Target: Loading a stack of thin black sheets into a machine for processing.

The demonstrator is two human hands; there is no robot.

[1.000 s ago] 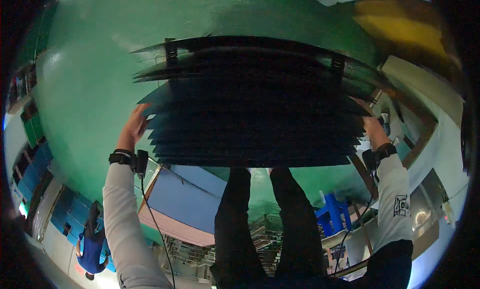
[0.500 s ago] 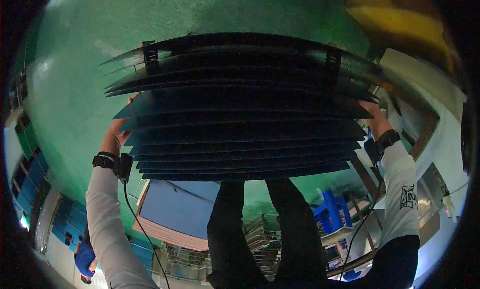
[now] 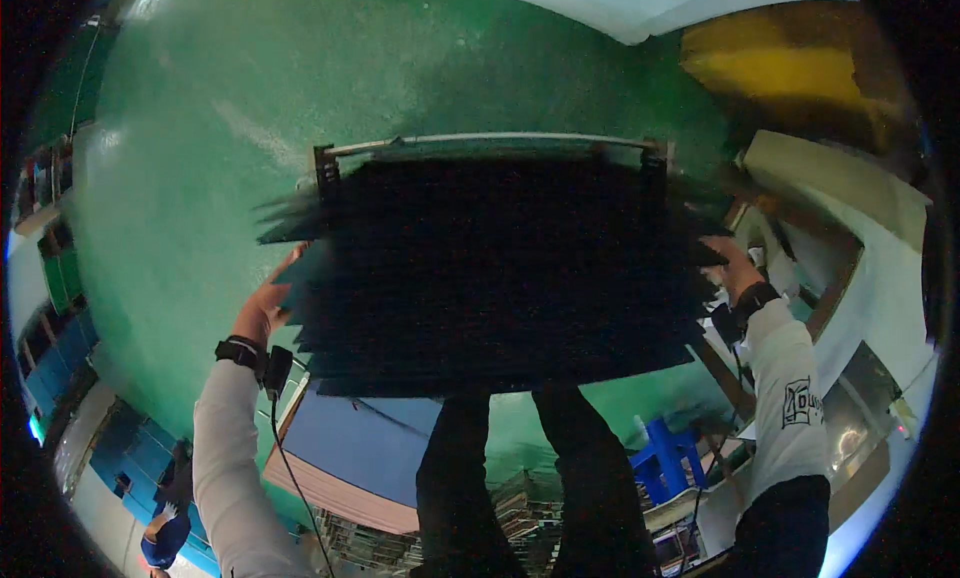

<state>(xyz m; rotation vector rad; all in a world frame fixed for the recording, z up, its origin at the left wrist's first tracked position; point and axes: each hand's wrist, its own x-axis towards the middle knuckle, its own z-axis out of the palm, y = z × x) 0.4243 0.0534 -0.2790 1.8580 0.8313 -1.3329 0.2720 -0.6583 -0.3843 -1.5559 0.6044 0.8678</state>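
A thick stack of thin black sheets (image 3: pixel 500 278) spans the middle of the view, its side edges uneven like fanned layers. My left hand (image 3: pixel 266 306) grips the left edges, the fingers partly hidden behind sheets. On the right edges my right hand (image 3: pixel 737 268) is closed in the same way, its fingertips tucked among the sheets. Beyond the stack runs a pale metal bar (image 3: pixel 520 138) with a dark coil-like post (image 3: pixel 326 168) at its left end and a similar one at its right. How the sheets meet this frame is too dark to make out.
Green floor (image 3: pixel 250 98) lies around the stack. On the right are a yellow object (image 3: pixel 780 53) and a pale panel (image 3: pixel 835 183). Near my legs stand a blue stool (image 3: pixel 668 456) and a blue-topped pinkish stack (image 3: pixel 365 443). Another person (image 3: pixel 165 533) is at the lower left.
The sheets sit lower in view and look closer together, with narrower gaps. Both hands have moved down and inward with them. The pale bar behind has come into sight.
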